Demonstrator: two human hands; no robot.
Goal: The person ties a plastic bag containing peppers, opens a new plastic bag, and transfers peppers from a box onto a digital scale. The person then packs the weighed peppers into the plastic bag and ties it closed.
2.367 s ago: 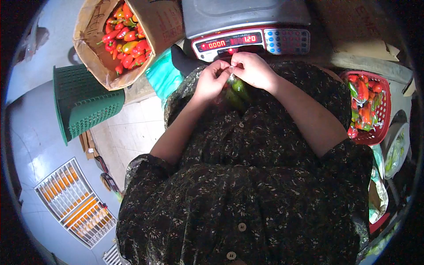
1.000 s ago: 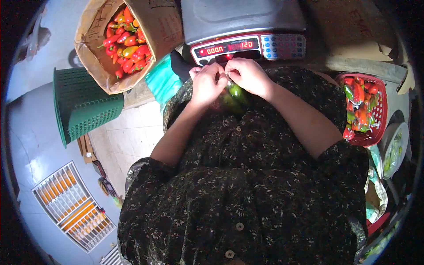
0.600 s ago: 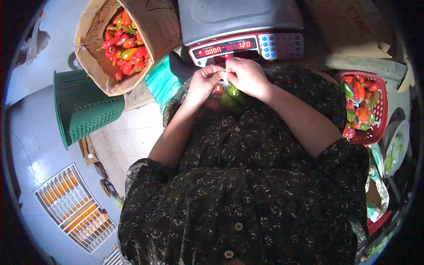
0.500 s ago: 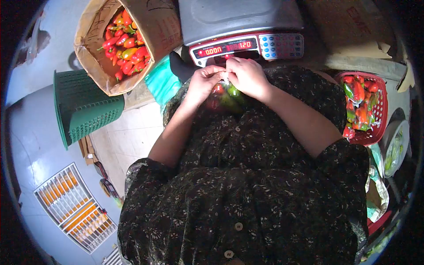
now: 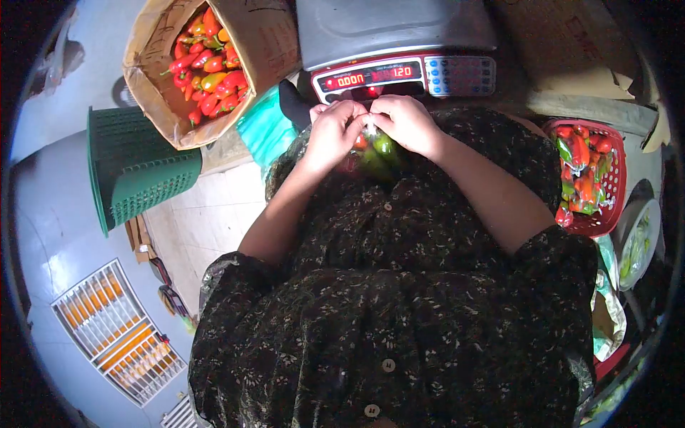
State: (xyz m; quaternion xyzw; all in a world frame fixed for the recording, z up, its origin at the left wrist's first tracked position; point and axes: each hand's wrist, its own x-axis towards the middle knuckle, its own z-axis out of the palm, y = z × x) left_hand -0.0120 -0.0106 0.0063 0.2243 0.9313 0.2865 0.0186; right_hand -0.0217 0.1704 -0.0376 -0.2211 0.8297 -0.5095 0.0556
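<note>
Peppers [image 5: 383, 148], green with some red, fill a clear plastic bag [image 5: 370, 130] at the person's lap, just in front of the digital weighing scale [image 5: 399, 25]. Thumb and fingers of the left hand [image 5: 335, 130] pinch one side of the bag's gathered neck; the right hand [image 5: 407, 121] pinches the other side, so the two sets of fingertips nearly meet above the peppers. Exact finger placement on the plastic is too small to make out. The bag hangs against a dark floral buttoned garment [image 5: 389, 314]. Red digits glow on the scale's display panel [image 5: 372, 77], the right window reading 1.20; blue and white keys line the keypad [image 5: 460, 76]. To the left, a cardboard box [image 5: 267, 43] tilts open, holding loose red and orange peppers [image 5: 210, 78], with a teal plastic sheet [image 5: 265, 127] near its lower corner and a green perforated basket [image 5: 153, 182] beside it. On the right, a red perforated basket [image 5: 614, 175] holds bagged red and green peppers [image 5: 585, 175], next to a pale tray [image 5: 653, 221] of plastic-covered green vegetables [image 5: 633, 250].
</note>
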